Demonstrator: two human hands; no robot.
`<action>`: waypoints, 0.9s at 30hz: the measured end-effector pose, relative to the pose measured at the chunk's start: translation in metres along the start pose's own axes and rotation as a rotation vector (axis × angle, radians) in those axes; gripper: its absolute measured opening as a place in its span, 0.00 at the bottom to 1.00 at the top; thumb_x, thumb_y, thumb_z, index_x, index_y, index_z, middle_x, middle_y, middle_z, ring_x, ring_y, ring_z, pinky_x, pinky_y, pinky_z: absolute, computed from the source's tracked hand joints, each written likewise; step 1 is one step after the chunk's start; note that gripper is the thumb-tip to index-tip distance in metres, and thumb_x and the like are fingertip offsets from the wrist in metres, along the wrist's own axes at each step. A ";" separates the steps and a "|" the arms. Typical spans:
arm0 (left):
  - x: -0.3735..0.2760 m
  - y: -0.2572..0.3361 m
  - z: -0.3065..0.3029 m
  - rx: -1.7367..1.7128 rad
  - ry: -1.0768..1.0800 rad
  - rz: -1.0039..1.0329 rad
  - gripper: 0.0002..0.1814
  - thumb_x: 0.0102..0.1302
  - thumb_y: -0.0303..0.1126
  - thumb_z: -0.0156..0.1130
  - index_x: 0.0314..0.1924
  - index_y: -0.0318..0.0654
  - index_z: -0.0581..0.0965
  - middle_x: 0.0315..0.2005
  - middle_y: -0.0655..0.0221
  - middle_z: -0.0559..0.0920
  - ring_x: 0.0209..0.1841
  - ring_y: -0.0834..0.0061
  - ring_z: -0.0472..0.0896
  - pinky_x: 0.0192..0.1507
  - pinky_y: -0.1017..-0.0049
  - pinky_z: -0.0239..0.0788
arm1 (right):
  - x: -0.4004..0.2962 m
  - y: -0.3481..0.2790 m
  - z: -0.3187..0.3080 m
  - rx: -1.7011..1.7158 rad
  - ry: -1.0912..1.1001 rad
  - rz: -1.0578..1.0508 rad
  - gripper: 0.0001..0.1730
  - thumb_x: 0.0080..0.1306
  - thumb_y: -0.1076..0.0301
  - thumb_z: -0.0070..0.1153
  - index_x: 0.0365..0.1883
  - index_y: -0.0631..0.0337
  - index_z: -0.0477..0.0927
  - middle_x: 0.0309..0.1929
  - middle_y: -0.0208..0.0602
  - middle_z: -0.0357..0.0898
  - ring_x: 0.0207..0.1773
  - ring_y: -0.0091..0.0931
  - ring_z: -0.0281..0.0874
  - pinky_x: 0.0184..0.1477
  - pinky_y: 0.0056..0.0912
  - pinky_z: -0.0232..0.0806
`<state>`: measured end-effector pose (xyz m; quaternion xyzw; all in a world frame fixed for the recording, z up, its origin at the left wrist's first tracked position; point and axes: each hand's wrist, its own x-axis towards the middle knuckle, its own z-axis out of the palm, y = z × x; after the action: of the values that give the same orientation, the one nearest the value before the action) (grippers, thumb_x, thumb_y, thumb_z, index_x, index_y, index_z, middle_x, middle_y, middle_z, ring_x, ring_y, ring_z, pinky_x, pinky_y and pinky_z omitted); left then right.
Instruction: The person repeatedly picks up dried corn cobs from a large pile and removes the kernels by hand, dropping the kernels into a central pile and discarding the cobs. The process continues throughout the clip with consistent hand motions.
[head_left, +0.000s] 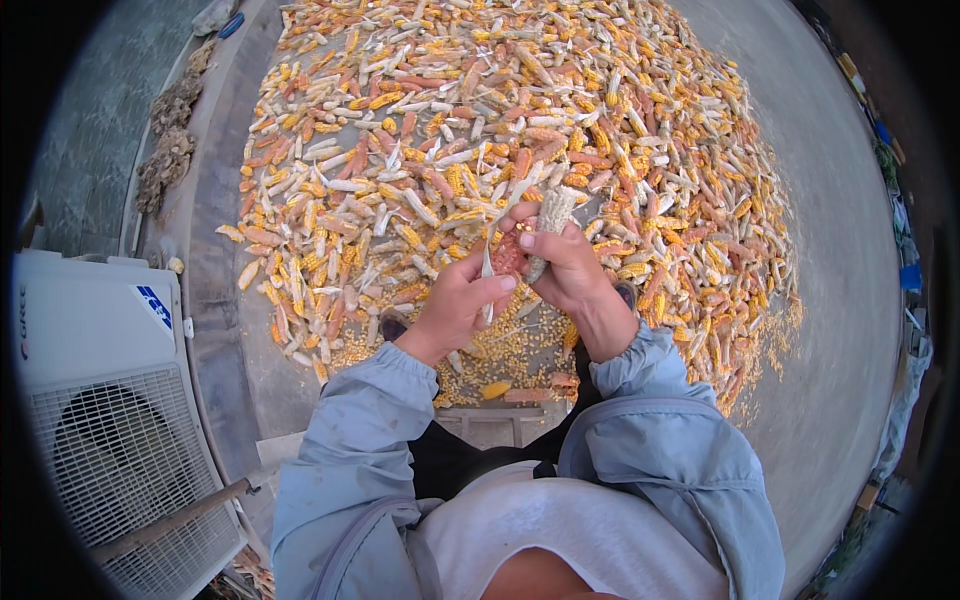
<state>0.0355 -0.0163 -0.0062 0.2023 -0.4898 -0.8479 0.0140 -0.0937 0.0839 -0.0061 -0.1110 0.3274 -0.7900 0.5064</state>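
Note:
In front of my body, my left hand (454, 304) grips a reddish corn cob (508, 255), mostly bare of kernels. A pale strip of dry husk (495, 232) runs along that cob past my left thumb. My right hand (579, 271) holds a whitish, stripped cob (555, 214) tilted upright against the red one. A few yellow kernels (526, 226) show by my right thumb. The cobs meet between my hands, and the fingers hide part of each. Below them, loose yellow kernels (480, 375) lie scattered over the ground.
A wide heap of corn cobs (450, 112), some with kernels and some stripped, spreads ahead across the concrete floor (840, 247). At left stands a Gree air-conditioner outdoor unit (97, 300), with a wooden pole (176, 517) before it. A low wooden frame (491, 414) sits between my legs.

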 end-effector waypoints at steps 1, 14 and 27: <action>0.001 -0.002 -0.001 0.026 0.020 0.022 0.17 0.60 0.37 0.60 0.46 0.37 0.74 0.23 0.77 0.74 0.21 0.88 0.68 0.22 0.84 0.59 | 0.000 -0.001 0.002 -0.002 0.005 0.005 0.12 0.59 0.72 0.55 0.42 0.62 0.74 0.39 0.35 0.76 0.37 0.24 0.74 0.38 0.27 0.70; 0.008 -0.008 0.005 0.829 0.225 0.275 0.17 0.55 0.34 0.64 0.44 0.37 0.75 0.27 0.63 0.81 0.29 0.69 0.80 0.32 0.71 0.70 | 0.001 -0.002 -0.017 -0.136 0.151 -0.022 0.17 0.58 0.79 0.50 0.48 0.68 0.72 0.41 0.40 0.78 0.42 0.26 0.76 0.41 0.27 0.70; 0.013 -0.011 0.002 1.065 0.377 0.410 0.17 0.54 0.36 0.64 0.43 0.39 0.75 0.25 0.58 0.80 0.29 0.58 0.80 0.30 0.67 0.70 | 0.001 -0.009 -0.025 -0.480 0.174 -0.099 0.17 0.55 0.81 0.49 0.44 0.66 0.76 0.38 0.36 0.78 0.39 0.25 0.77 0.40 0.27 0.71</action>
<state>0.0244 -0.0118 -0.0186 0.2296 -0.8654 -0.4154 0.1605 -0.1137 0.0956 -0.0200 -0.1753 0.5419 -0.7201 0.3963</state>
